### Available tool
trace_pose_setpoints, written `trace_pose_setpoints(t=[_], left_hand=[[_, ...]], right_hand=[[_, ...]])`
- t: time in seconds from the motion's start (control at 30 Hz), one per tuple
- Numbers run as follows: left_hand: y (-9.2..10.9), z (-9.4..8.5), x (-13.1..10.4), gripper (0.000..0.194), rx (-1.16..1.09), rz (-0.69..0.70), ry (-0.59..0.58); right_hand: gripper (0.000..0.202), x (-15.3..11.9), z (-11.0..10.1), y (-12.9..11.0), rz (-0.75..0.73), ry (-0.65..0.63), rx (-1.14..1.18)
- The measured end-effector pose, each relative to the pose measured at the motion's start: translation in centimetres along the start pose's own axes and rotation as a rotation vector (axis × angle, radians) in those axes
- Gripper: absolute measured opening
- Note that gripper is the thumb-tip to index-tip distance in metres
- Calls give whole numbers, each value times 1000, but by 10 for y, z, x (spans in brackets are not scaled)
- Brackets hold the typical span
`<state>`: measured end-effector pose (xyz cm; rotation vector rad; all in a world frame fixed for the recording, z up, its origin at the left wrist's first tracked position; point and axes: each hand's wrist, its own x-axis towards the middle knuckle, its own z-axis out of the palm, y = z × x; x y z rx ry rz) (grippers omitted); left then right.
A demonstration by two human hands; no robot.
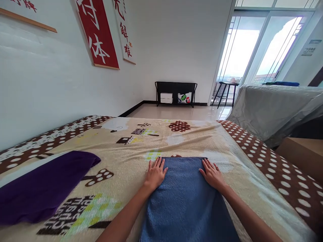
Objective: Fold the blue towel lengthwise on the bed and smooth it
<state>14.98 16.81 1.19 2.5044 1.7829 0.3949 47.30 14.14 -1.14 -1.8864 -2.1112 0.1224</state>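
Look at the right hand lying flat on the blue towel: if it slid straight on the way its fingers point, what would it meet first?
The right hand would likely cross the towel's far edge onto the patterned blanket; nothing else shows in that line.

A bed (234,158) carries everything, spread with a cream patterned blanket (126,151) whose edges are brown with white dots. A blue towel (185,198) lies flat on the blanket at the near middle. A purple cloth (42,186) lies on the blanket well apart to the left.
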Motion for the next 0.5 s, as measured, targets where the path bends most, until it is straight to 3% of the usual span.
trace_pose_setpoints(t=[0.13, 0.2, 0.27, 0.37, 0.5], left_hand=[[43, -4, -56, 53, -31, 199, -62], [50, -6, -92, 57, -5, 345, -42], [42, -7, -127, 63, 84, 406, 49], [12, -5, -171, 68, 226, 368, 207], [-24, 9, -216, 59, 186, 147, 343]], right_hand=[[61, -60, 0, -40, -139, -75, 39], [62, -100, 1, -47, -258, -83, 41], [65, -138, 6, -36, -277, 18, -7], [65, -188, 16, 3, -164, 239, -81], [41, -236, 25, 40, 73, 342, -58]])
